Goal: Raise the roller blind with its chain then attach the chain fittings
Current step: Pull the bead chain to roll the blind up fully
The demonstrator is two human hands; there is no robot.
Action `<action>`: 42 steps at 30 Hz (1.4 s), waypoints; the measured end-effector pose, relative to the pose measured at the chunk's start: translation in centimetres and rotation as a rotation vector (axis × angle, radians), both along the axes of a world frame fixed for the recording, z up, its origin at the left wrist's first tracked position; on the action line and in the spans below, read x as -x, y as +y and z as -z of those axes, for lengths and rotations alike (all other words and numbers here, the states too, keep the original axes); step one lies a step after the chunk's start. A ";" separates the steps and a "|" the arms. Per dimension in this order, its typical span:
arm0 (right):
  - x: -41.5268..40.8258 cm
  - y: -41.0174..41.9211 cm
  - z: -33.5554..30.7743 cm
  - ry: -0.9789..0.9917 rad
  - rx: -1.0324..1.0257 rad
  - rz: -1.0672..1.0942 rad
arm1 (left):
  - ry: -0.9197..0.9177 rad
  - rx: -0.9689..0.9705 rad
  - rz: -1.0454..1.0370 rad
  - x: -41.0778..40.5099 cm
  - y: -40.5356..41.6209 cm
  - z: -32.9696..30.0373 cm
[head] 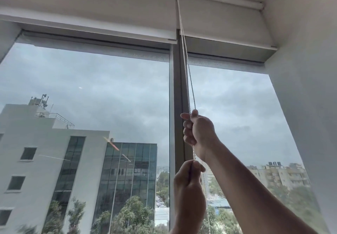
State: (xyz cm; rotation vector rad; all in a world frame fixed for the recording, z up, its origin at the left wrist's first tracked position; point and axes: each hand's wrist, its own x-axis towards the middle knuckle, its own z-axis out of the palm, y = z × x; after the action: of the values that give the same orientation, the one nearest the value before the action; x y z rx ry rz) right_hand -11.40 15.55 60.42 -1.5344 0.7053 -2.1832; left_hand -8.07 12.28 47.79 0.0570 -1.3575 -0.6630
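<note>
Both hands on the blind chain, blinds rolled high

The chain hangs almost vertical from the top of the window, leaning slightly right as it drops beside the mullion. The right hand has its grip clamped on the chain above; the left hand pinches it below. The roller blind sits near the ceiling.

White fabric roller blind up top; thin beaded chain hangs below it, right hand above left hand.
</note>
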 end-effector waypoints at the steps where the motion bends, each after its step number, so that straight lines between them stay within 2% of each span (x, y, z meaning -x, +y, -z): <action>1: -0.3 -0.1 0.0 0.000 0.021 0.034 | -0.002 0.011 0.000 0.0 -0.1 0.0; 5: -0.7 -0.4 1.1 0.087 0.181 0.262 | -0.040 0.053 0.061 0.0 -1.1 0.3; 9: -0.7 -0.7 2.7 0.104 0.274 0.302 | -0.119 0.051 0.259 -0.6 -2.4 0.4; 11: -0.7 -1.0 3.6 0.121 0.299 0.297 | -0.161 0.070 0.198 -1.0 -3.2 0.1; 16: -0.6 -1.3 5.4 0.134 0.333 0.331 | -0.134 -0.081 0.167 -1.9 -4.3 -3.3; 21: -0.6 -1.6 6.4 0.172 0.375 0.406 | -0.142 -0.023 0.148 -2.9 -2.2 -8.8; 23: -0.4 -1.8 7.0 0.184 0.368 0.436 | -0.151 -0.049 0.210 -3.1 -1.0 -10.8; 26: 0.1 -2.2 8.2 0.187 0.336 0.406 | -0.193 -0.103 0.311 -3.1 0.8 -13.4; 29: 0.4 -2.5 9.4 0.215 0.326 0.390 | -0.145 -0.183 0.346 -2.4 2.0 -14.3; 33: 1.3 -2.6 10.2 0.258 0.304 0.396 | -0.084 -0.159 0.176 -1.5 2.1 -13.1; 37: 2.1 -2.0 10.1 0.239 0.169 0.122 | -0.043 -0.084 0.068 -1.2 2.3 -12.1; 40: 2.9 -1.7 8.9 0.237 0.133 0.132 | -0.041 -0.048 0.047 -1.1 2.4 -11.9; 42: 3.2 -1.6 7.4 0.158 0.106 0.134 | -0.039 -0.044 0.029 -1.2 2.4 -11.7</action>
State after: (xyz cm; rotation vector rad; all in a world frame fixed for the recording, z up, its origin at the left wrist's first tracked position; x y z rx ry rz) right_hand -14.64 13.96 53.02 -1.7764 0.7729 -2.2457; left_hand -6.86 14.63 59.51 0.0857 -1.3835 -0.7190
